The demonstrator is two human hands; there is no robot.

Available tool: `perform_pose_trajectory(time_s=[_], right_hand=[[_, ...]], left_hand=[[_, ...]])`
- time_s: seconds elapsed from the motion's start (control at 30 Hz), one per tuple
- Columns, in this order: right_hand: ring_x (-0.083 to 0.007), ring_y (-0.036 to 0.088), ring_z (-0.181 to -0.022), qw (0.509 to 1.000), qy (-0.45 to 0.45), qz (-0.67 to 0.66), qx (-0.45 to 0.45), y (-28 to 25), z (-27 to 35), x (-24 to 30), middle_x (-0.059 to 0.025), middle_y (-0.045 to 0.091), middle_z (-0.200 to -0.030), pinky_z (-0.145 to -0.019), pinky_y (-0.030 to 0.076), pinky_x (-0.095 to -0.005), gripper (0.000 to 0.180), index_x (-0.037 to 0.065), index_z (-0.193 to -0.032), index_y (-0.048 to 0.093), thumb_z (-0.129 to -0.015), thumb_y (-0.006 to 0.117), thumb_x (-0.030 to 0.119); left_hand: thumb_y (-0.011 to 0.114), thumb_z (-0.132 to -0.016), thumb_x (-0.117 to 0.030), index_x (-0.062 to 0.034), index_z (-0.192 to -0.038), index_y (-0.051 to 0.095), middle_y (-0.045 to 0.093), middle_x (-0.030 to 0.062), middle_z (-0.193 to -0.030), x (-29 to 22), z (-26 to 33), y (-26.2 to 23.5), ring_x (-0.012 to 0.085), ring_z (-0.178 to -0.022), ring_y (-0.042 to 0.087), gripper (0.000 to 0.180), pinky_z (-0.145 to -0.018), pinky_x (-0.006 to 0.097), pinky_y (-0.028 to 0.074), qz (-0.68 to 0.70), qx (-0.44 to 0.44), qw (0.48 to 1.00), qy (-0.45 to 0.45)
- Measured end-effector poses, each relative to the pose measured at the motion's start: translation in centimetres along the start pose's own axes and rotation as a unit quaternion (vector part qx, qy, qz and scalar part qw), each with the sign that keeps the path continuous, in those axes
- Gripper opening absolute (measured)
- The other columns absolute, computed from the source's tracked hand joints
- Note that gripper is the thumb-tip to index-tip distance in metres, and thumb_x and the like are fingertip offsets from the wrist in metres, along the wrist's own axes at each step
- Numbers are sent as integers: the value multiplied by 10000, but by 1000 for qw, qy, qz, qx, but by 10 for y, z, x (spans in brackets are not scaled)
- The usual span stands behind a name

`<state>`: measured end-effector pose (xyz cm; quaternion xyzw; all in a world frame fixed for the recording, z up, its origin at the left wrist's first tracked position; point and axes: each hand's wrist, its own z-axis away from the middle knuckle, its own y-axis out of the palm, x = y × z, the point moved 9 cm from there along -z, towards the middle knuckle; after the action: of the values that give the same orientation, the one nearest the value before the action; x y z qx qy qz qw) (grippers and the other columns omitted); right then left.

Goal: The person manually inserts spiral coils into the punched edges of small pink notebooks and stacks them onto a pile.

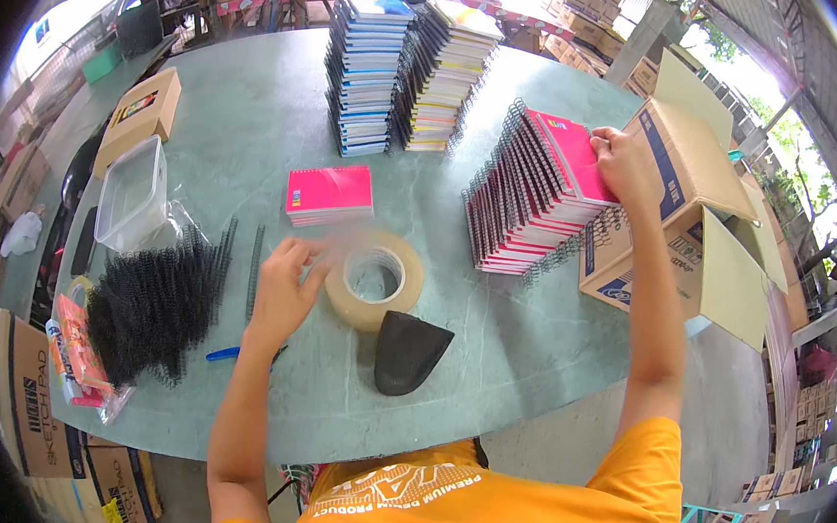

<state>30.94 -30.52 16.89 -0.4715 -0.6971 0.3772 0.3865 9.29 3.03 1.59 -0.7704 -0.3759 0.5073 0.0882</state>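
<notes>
A clear plastic tub (132, 192) sits at the table's left side, nothing visible in it; an open cardboard box (694, 219) stands at the right edge, contents hidden. The right hand (626, 166) grips the top pink-covered spiral notebook of a leaning stack (532, 197) — fingers curled over its edge. The left hand (284, 285) rests open, fingers spread, just beside a roll of clear tape (375, 280). The round green table (253, 121) also bears black wire coils (153, 305) — more boxes stand around.
</notes>
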Motion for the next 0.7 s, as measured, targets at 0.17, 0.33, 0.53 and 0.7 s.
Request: perform_pose_trajectory(time_s=[0.17,0.33,0.53,0.7], right_hand=[[-354,614,-862,999,24,18,10,0,-7,-11,-212,639,-918,-763,461,-418,275,61,-996,632,-899,486,273],[-320,605,-901,997,-9,75,3,-4,-12,3,-181,629,-956,-753,464,-410,272,27,-985,622,-876,523,255],[-314,581,-906,958,-228,8,-173,-59,31,122,-132,605,-951,-760,466,-407,190,54,-946,606,-799,629,172],[-309,599,-846,901,-370,-218,-59,32,81,232,-104,637,-865,-739,479,-395,153,71,-882,629,-792,631,195]], left_hand=[[631,-797,-113,-11,-924,629,606,126,-860,16,8,6,234,-728,575,163,-618,329,446,7,7,999,-45],[618,-817,-174,-12,-945,626,605,131,-893,36,10,-17,254,-809,574,206,-659,359,452,-74,-35,994,-75],[626,-810,-337,-13,-1002,573,570,139,-939,89,33,-48,308,-937,549,380,-749,422,469,-310,-50,932,-182],[615,-806,-351,-4,-959,509,563,184,-955,122,39,-33,375,-933,560,394,-743,461,481,-350,39,904,-242]])
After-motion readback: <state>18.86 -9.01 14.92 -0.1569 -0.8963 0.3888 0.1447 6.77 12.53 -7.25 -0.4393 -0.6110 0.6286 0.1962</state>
